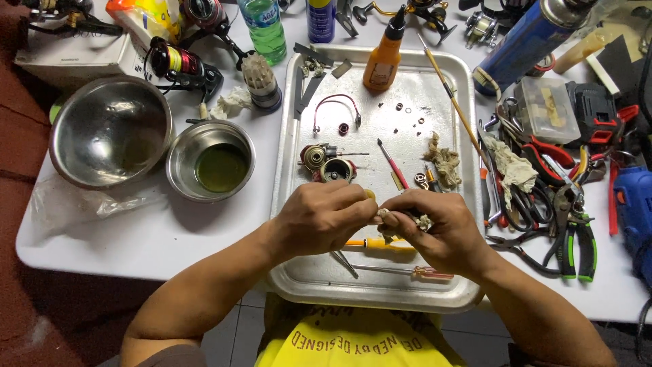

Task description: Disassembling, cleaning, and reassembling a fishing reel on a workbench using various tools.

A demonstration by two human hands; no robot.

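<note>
My left hand (322,216) and my right hand (438,228) meet over the near part of a metal tray (293,122). Together they pinch a small part wrapped in a scrap of dirty cloth (422,221); the part itself is mostly hidden by my fingers. Under my hands lie a yellow-handled screwdriver (380,243), a thinner orange-handled screwdriver (414,272) and tweezers (345,263). Just beyond my hands sit dismantled fishing reel parts (329,163), a red-handled tool (392,163) and a bent wire bail (336,109).
An orange squeeze bottle (384,58) and a long thin brush (451,95) rest on the tray's far end. Two steel bowls (109,129) (210,160) stand to the left, the smaller holding greenish liquid. Pliers, cutters (570,238) and a blue drill (635,204) crowd the right.
</note>
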